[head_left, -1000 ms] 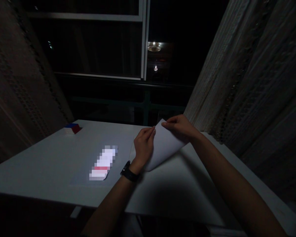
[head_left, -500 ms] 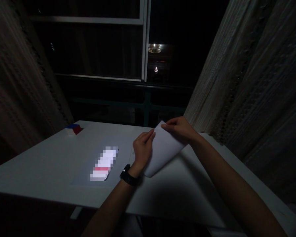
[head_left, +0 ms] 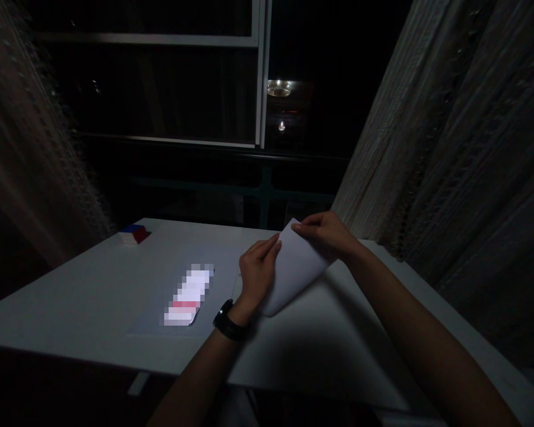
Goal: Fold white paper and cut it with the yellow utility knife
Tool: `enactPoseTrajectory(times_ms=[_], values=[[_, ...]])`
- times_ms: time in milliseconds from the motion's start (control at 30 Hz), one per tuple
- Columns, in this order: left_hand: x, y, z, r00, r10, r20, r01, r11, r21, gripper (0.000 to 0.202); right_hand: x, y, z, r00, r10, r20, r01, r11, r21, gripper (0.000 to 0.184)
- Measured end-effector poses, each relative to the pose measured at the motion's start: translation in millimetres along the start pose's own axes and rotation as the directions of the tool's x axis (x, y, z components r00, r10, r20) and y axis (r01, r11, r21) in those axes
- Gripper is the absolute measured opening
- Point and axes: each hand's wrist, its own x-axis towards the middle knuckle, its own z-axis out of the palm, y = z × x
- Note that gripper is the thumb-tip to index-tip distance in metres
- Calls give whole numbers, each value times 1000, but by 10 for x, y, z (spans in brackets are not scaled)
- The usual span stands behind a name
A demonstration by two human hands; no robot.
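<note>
Both my hands hold a white sheet of paper (head_left: 296, 270), which looks folded over and is tilted above the table. My left hand (head_left: 258, 264), with a dark watch (head_left: 228, 320) on its wrist, pinches the paper's left edge between thumb and fingers. At the upper corner, my right hand (head_left: 327, 232) grips the paper with the thumb on its near face; the other fingers are partly hidden behind it. Left of my hands a lit phone (head_left: 190, 295), its screen blurred out, lies on a pale flat sheet (head_left: 151, 320).
A small block with blue, red and white faces (head_left: 134, 233) sits at the far left of the white table (head_left: 71, 302). Behind the table is a dark window with a white frame (head_left: 261, 89). Curtains hang at the left (head_left: 22, 148) and right (head_left: 449, 130).
The paper and both hands have hardly moved; the left wrist has shifted very slightly left. The left curtain has swung a little to the left.
</note>
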Motion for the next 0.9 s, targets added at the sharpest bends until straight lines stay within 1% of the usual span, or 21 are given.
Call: enactPoseTrajectory(times_ms=[433, 600, 900], values=[[-52, -57, -74, 999, 33, 27, -34, 998, 59, 24, -30, -18, 6, 1000, -2, 0, 2, 998, 63, 40], [-51, -64, -68, 999, 31, 9, -32, 998, 59, 23, -15, 9, 12, 1000, 15, 14, -16, 997, 77, 43], [-52, -47, -77, 999, 34, -2, -34, 999, 43, 23, -22, -12, 12, 1000, 17, 18, -18, 997, 80, 39]])
